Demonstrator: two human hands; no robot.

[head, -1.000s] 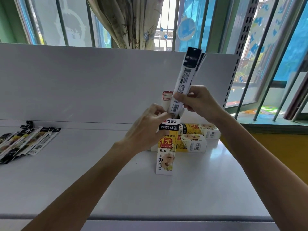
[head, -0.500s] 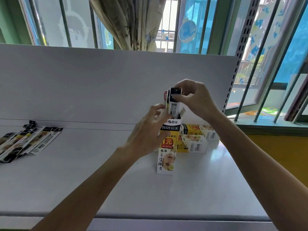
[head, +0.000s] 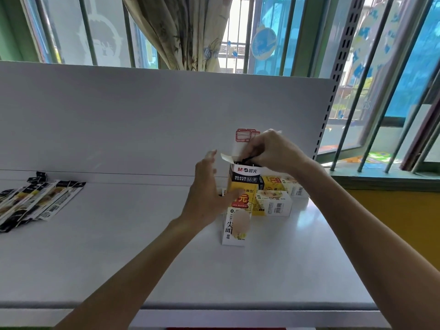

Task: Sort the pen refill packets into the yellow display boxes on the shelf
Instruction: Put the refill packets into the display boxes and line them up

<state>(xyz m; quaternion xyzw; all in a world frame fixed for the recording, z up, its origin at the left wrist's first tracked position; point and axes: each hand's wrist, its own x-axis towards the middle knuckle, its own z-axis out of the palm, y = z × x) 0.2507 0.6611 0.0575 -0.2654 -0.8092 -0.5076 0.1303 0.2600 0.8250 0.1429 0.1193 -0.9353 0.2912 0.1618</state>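
Note:
A yellow display box point(head: 238, 210) stands upright on the white shelf point(head: 142, 258), its top flap open. The black tops of the pen refill packets point(head: 241, 161) just show inside its mouth. My right hand point(head: 273, 151) is over the opening, its fingers curled down and pinching the packet tops. My left hand point(head: 209, 196) is against the box's left side, fingers straight and pointing up, thumb lying across the yellow front. Several loose refill packets point(head: 35, 201) lie fanned out at the far left of the shelf.
Two more yellow boxes point(head: 273, 202) lie on their sides right behind the upright one. The white back panel point(head: 142, 120) closes the rear, with a perforated post point(head: 333, 86) at its right end. The shelf's front edge point(head: 214, 306) is near me.
The packets have gone from high above the box down into it, my right hand following to the opening. My left hand's fingers have straightened off the box top.

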